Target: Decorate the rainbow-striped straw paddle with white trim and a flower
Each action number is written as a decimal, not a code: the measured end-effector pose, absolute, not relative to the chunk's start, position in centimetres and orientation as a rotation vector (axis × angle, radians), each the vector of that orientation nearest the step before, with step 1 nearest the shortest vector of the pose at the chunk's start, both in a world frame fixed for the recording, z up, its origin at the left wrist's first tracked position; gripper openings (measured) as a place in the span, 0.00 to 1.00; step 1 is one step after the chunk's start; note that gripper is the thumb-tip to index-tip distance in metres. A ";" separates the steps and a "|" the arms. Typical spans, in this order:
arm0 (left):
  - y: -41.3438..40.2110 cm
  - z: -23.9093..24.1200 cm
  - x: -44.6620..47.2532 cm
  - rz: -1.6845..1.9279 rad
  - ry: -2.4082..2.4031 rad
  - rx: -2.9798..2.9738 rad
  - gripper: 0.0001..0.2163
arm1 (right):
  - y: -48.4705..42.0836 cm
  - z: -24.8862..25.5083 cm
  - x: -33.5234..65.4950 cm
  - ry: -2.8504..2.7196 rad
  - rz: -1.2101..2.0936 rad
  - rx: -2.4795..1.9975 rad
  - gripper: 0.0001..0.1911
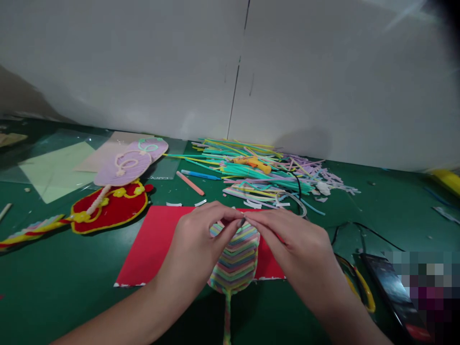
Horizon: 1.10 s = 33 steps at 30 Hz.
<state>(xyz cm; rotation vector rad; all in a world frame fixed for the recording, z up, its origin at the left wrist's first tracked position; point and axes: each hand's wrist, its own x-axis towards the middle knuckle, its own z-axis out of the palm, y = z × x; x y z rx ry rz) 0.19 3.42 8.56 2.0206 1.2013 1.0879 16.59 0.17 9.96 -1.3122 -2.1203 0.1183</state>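
Note:
A fan-shaped craft piece (pixel 237 261) made of pastel strips in a chevron pattern lies over a red sheet (pixel 154 244) on the green table. Its striped handle (pixel 227 316) points toward me. My left hand (pixel 196 249) and my right hand (pixel 287 239) meet at the fan's far edge. Both have fingertips pinched together there, pressing on the top strips. What lies between the fingertips is too small to make out.
A heap of pastel strips (pixel 251 172) with an orange glue gun (pixel 257 164) sits behind the sheet. A purple fan (pixel 131 163) and a red fan (pixel 111 206) lie at left, near pale sheets (pixel 57 170). A phone (pixel 393 292) and yellow scissors (pixel 361 285) rest at right.

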 end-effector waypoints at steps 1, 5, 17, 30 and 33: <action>3.5 8.5 0.2 1.082 1.203 2.024 0.03 | 0.2 9.9 16.6 -2.136 0.103 -1.307 0.12; 3.6 8.5 0.2 1.053 1.202 2.029 0.03 | 0.2 9.8 16.6 -2.158 0.084 -1.292 0.12; 3.7 8.5 0.2 1.038 1.188 2.027 0.03 | 0.4 10.0 16.7 -2.100 0.234 -1.346 0.12; 3.5 8.8 0.0 0.962 1.203 2.070 0.05 | 0.0 10.0 16.7 -2.292 0.047 -1.320 0.12; 3.4 8.9 0.0 0.951 1.211 2.055 0.05 | 0.0 10.0 16.7 -2.271 0.060 -1.329 0.12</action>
